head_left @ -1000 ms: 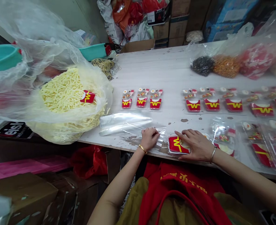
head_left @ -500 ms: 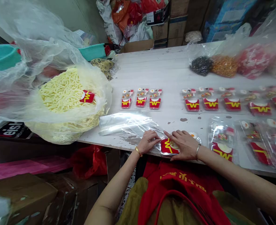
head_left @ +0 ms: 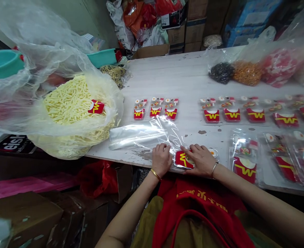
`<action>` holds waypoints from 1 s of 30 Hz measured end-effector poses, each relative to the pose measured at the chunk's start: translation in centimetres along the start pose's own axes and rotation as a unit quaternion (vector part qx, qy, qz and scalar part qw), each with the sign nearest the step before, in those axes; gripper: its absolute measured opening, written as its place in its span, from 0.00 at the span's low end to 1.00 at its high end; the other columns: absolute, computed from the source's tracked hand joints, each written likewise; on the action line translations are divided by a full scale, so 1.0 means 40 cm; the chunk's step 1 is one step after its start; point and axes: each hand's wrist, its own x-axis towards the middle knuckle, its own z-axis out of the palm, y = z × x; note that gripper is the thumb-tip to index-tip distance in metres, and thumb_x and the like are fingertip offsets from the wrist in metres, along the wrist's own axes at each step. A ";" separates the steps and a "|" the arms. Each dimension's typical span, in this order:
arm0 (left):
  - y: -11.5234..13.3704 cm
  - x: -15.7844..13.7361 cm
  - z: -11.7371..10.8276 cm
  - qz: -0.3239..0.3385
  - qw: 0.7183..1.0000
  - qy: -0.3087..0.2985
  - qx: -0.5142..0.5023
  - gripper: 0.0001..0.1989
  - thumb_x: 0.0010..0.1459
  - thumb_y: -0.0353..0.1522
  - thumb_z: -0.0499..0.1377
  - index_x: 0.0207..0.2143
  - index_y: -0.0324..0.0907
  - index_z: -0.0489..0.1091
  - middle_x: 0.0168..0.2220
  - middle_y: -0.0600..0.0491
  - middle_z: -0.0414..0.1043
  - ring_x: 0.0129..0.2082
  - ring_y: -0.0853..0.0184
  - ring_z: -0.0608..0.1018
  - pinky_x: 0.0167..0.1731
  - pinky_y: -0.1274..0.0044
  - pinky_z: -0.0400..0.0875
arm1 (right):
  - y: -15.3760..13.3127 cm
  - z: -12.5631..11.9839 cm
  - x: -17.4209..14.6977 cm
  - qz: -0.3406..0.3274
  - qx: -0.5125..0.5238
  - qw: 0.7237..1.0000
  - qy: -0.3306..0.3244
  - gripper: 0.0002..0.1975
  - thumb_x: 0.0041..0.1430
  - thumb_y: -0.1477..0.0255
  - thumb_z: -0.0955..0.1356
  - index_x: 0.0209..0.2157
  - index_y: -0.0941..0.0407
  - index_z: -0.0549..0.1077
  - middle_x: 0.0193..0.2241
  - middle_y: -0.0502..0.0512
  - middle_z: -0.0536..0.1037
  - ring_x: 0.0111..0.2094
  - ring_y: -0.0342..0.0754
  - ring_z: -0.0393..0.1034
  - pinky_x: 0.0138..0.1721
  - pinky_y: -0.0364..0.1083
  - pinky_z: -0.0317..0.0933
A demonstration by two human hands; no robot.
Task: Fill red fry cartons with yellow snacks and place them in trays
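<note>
Your right hand (head_left: 201, 160) has its fingers spread loosely across a red-and-yellow pack (head_left: 181, 159), thumb along the near side, keeping hold of it against the table (head_left: 167, 77) close to the front edge. Your left hand (head_left: 162, 160) is curled at the pack's left end, by the clear film (head_left: 138, 135); you can't tell from this view whether its fingers pinch the film. Beyond the film stand three small packs (head_left: 155, 112) in a row, and well to your left sits a big plastic bag (head_left: 113, 103) of pale yellow sticks (head_left: 66, 100).
</note>
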 end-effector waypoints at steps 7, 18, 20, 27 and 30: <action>-0.014 -0.037 -0.002 0.023 0.998 -0.039 0.032 0.09 0.59 0.30 0.51 0.26 0.41 0.65 0.30 0.51 0.70 0.35 0.63 0.69 0.37 0.68 0.56 | -0.009 -0.008 0.027 0.089 -0.012 0.996 -0.005 0.51 0.46 0.37 0.60 0.64 0.53 0.50 0.44 0.66 0.68 0.45 0.62 0.61 0.42 0.55 0.54; 0.099 0.013 -0.056 0.130 0.985 -0.111 -0.029 0.09 0.60 0.33 0.52 0.30 0.41 0.69 0.34 0.50 0.72 0.38 0.63 0.70 0.40 0.68 0.56 | 0.020 -0.009 0.041 0.025 -0.028 0.999 0.017 0.51 0.46 0.46 0.66 0.65 0.57 0.47 0.47 0.66 0.69 0.47 0.62 0.62 0.46 0.57 0.54; 0.075 0.049 -0.073 0.154 0.979 -0.129 -0.032 0.09 0.60 0.37 0.52 0.36 0.43 0.70 0.38 0.50 0.71 0.41 0.62 0.70 0.41 0.68 0.57 | 0.043 0.002 0.033 -0.034 -0.022 0.999 0.033 0.57 0.41 0.41 0.67 0.65 0.58 0.45 0.52 0.68 0.67 0.53 0.65 0.58 0.54 0.62 0.47; -0.013 0.179 -0.045 0.285 0.930 -0.233 0.008 0.28 0.50 0.49 0.61 0.51 0.47 0.65 0.53 0.47 0.65 0.52 0.57 0.66 0.48 0.67 0.58 | 0.071 0.065 -0.043 0.103 0.036 0.977 0.185 0.54 0.48 0.40 0.62 0.66 0.60 0.41 0.65 0.66 0.48 0.66 0.63 0.35 0.63 0.63 0.33; -0.028 0.204 -0.030 0.325 0.915 -0.237 0.007 0.24 0.50 0.48 0.61 0.47 0.46 0.68 0.52 0.46 0.65 0.54 0.55 0.64 0.51 0.65 0.56 | 0.070 0.095 -0.084 0.234 0.127 0.930 0.253 0.50 0.52 0.43 0.61 0.64 0.63 0.45 0.63 0.70 0.52 0.65 0.62 0.41 0.61 0.62 0.43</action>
